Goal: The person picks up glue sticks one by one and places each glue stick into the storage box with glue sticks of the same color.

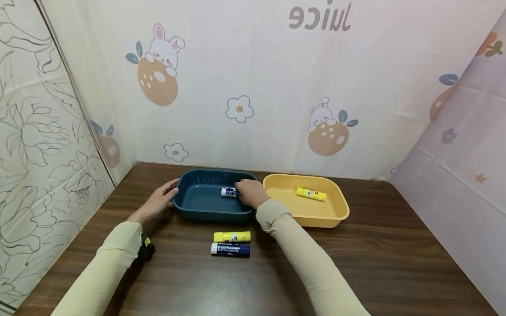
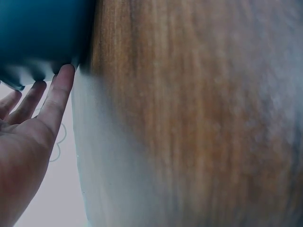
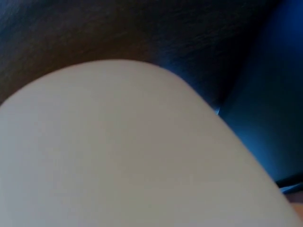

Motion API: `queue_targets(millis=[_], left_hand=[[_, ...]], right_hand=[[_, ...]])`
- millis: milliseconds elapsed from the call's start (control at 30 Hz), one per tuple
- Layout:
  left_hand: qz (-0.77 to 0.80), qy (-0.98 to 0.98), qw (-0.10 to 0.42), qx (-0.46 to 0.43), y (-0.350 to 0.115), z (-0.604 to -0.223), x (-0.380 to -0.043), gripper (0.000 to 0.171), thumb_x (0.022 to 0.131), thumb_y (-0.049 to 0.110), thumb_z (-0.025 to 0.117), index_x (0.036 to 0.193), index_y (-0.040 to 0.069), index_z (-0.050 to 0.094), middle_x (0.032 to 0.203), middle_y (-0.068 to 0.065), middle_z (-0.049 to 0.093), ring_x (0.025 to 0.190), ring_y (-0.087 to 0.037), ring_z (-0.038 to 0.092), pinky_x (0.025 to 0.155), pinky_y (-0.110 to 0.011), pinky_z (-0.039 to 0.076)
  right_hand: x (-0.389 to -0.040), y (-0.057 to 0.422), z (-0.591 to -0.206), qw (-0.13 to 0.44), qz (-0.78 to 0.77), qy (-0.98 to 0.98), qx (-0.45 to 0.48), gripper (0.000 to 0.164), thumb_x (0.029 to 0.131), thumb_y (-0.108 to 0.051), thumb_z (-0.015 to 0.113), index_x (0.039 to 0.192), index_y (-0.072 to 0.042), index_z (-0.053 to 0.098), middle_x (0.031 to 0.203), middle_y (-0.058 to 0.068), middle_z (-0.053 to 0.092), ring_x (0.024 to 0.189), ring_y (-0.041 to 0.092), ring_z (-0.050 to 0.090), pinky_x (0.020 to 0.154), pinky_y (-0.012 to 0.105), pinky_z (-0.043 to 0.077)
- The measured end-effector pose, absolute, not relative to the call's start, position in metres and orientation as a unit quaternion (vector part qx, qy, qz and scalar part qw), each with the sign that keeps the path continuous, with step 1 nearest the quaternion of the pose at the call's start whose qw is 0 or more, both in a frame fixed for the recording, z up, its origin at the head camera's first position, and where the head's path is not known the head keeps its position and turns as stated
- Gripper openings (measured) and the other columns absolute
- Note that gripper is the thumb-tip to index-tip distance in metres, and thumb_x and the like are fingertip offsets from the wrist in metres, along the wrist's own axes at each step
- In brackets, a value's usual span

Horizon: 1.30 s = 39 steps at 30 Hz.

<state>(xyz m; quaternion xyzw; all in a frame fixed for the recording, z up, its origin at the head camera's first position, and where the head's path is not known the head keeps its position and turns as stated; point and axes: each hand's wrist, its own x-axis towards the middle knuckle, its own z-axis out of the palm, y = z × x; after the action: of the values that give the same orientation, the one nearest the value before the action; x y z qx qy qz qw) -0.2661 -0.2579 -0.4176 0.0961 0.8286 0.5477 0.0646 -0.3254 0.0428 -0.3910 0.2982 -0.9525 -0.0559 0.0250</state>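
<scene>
My right hand point(image 1: 253, 192) reaches over the right part of the dark blue bin point(image 1: 197, 215) and grips a navy glue stick point(image 1: 229, 192). The white end of that stick points left, and the rest is hidden under the fingers. At the bin's left end, my left hand point(image 1: 158, 201) rests its fingertips against the outer wall. The left wrist view shows those fingers point(image 2: 57, 94) nearly straight along the bin's side. In the right wrist view a pale sleeve point(image 3: 118, 146) covers most of the hand.
Right beside the blue bin stands a yellow bin point(image 1: 320, 221) with a yellow glue stick point(image 1: 311, 194) inside. In front, on the brown wooden table point(image 1: 189, 276), lie another yellow glue stick point(image 1: 232, 237) and another navy one point(image 1: 230, 250). A printed curtain point(image 1: 253, 66) hangs behind.
</scene>
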Motion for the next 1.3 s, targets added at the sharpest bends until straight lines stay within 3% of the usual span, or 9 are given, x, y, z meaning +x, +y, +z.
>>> queue_targets(millis=[500,733,1000,1300], left_hand=[[0.552,0.826,0.076,0.086,-0.256,-0.417,-0.266,0.057,0.105,0.028,0.035,0.152,0.003,0.014,0.149,-0.03,0.024,0.128,-0.044,0.037,0.094,-0.049,0.046],[0.553,0.825,0.072,0.09,-0.257,-0.414,-0.265,0.057,0.105,0.028,0.035,0.152,0.003,0.015,0.148,-0.03,0.025,0.127,-0.044,0.038,0.094,-0.049,0.045],[0.553,0.825,0.064,0.099,-0.26,-0.416,-0.265,0.057,0.105,0.03,0.035,0.152,0.003,0.016,0.147,-0.03,0.027,0.126,-0.044,0.039,0.093,-0.047,0.047],[0.546,0.829,0.067,0.103,-0.26,-0.419,-0.268,0.057,0.105,0.029,0.035,0.152,0.003,0.015,0.148,-0.03,0.026,0.128,-0.045,0.037,0.094,-0.049,0.046]], right_hand=[[-0.32,0.049,-0.384,0.027,-0.037,-0.952,0.304,0.02,0.092,-0.015,0.061,0.11,-0.007,0.065,0.098,0.007,0.064,0.087,0.018,0.06,0.075,0.032,0.054],[-0.322,0.059,-0.375,0.058,-0.005,-0.943,0.327,0.026,0.09,-0.017,0.066,0.113,-0.006,0.064,0.1,0.008,0.063,0.089,0.019,0.058,0.077,0.032,0.053],[-0.303,0.077,-0.358,0.083,0.031,-0.926,0.366,0.025,0.089,-0.013,0.065,0.113,-0.005,0.064,0.101,0.008,0.062,0.09,0.02,0.057,0.08,0.032,0.052],[-0.268,0.097,-0.35,0.107,0.07,-0.902,0.413,0.027,0.089,-0.016,0.068,0.114,-0.008,0.065,0.101,0.003,0.062,0.084,0.012,0.054,0.077,0.024,0.051]])
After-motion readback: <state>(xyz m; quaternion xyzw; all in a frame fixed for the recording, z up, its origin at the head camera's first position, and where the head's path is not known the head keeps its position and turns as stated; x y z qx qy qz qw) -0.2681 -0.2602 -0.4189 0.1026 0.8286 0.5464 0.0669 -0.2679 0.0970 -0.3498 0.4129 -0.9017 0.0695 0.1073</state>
